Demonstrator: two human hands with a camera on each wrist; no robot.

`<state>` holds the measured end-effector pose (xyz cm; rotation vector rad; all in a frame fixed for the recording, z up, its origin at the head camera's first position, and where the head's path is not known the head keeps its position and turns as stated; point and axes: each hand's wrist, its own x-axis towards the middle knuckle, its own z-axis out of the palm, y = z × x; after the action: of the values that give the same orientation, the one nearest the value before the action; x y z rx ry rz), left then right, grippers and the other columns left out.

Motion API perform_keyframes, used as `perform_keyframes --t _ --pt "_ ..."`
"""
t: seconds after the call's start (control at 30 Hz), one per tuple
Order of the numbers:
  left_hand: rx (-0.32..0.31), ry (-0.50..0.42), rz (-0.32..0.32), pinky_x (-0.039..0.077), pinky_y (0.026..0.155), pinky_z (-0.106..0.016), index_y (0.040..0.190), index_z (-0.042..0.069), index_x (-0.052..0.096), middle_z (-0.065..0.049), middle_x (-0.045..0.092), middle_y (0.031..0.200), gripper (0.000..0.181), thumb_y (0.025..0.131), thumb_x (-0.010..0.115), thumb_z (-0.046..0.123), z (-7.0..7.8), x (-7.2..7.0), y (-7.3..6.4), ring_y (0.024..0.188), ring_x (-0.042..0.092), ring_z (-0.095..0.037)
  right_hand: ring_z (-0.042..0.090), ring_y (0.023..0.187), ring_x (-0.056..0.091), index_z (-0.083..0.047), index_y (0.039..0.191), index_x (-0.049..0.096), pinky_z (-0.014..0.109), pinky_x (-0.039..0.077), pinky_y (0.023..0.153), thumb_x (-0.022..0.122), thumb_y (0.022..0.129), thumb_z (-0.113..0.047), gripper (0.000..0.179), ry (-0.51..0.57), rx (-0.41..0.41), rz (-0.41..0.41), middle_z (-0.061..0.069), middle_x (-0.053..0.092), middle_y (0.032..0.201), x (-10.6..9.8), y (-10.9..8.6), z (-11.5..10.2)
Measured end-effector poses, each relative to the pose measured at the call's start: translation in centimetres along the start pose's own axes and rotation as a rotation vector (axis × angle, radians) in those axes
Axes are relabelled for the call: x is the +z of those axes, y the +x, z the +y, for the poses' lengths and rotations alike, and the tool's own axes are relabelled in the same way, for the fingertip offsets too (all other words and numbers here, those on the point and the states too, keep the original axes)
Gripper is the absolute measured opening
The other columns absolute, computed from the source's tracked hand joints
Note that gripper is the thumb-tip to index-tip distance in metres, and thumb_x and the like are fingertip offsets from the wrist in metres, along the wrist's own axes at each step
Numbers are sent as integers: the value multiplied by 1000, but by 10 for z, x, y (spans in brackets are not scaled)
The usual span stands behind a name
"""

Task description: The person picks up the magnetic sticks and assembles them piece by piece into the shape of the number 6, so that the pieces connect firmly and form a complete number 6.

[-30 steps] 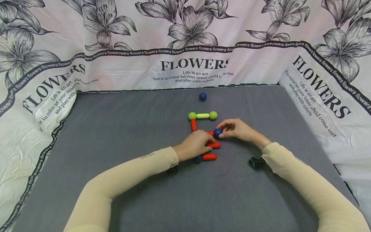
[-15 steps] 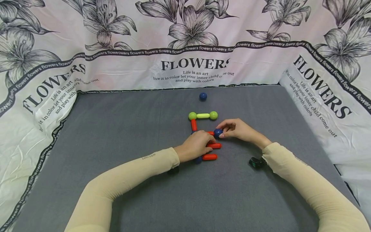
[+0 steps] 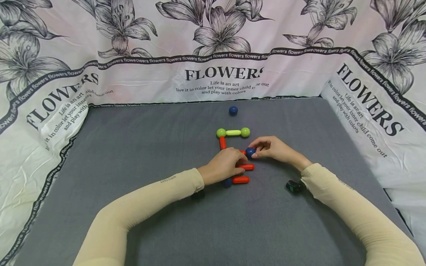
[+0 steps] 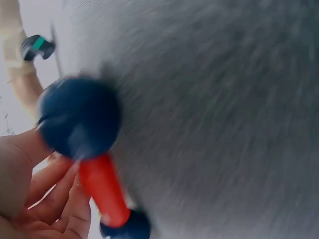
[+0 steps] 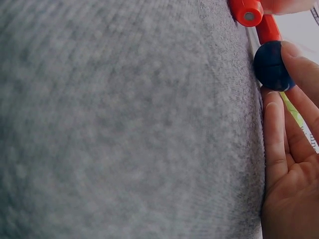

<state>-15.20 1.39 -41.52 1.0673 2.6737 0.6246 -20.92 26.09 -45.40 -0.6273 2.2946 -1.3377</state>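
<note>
In the head view my left hand (image 3: 223, 167) bends over a cluster of magnetic rods and balls, its thumb and fingers around a red magnetic rod (image 3: 247, 167). Below it lies another red rod beside a dark blue ball (image 3: 227, 182). The left wrist view shows a large blue ball (image 4: 79, 118) joined to a blurred red rod (image 4: 104, 189), with a second blue ball (image 4: 127, 225) at its far end. My right hand (image 3: 274, 148) pinches a blue ball (image 5: 274, 65) between thumb and fingers; that ball touches a red rod end (image 5: 268, 30). My left hand hides part of the assembly.
Behind the hands, a yellow-green rod (image 3: 233, 133) joins two green balls, the left one meeting a red rod (image 3: 222, 143). A loose blue ball (image 3: 233, 111) sits farther back on the grey table (image 3: 149, 136). Flower-printed cloth (image 3: 219, 81) stands along the back and sides.
My left hand has shifted very slightly and now covers the blue ball glimpsed at its far edge half a second ago. The right hand keeps its pinch on the ball, unmoved.
</note>
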Motion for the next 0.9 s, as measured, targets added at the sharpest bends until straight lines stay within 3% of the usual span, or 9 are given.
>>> perform_keyframes --t 0.2,0.37,0.67,0.9 --pt "-61 -111 138 55 89 -30 118 11 71 -2 70 111 35 87 78 23 -12 -18 -10 100 65 -15 8 76 60 -9 117 69 24 51 67 78 86 -18 33 2 4 3 4 67 89 0 2 -1" --pt "-145 -201 249 54 85 -31 119 9 70 -5 66 107 38 85 79 23 -29 -18 -20 94 62 -17 9 77 59 -10 116 69 23 50 67 79 85 -18 34 -4 17 7 4 65 88 -1 2 -2" --pt "-233 -227 256 52 84 -31 117 11 71 -5 63 102 33 88 76 24 -42 -10 -29 93 60 -17 11 78 58 -13 116 69 23 49 68 80 84 -21 35 -22 58 12 6 65 90 0 0 -5" --pt "-239 -230 259 52 83 -31 116 12 72 -5 63 101 29 89 75 24 -45 -7 -28 93 61 -17 11 82 61 -12 117 68 24 52 70 82 82 -21 39 -37 84 -24 11 67 99 -2 0 -14"
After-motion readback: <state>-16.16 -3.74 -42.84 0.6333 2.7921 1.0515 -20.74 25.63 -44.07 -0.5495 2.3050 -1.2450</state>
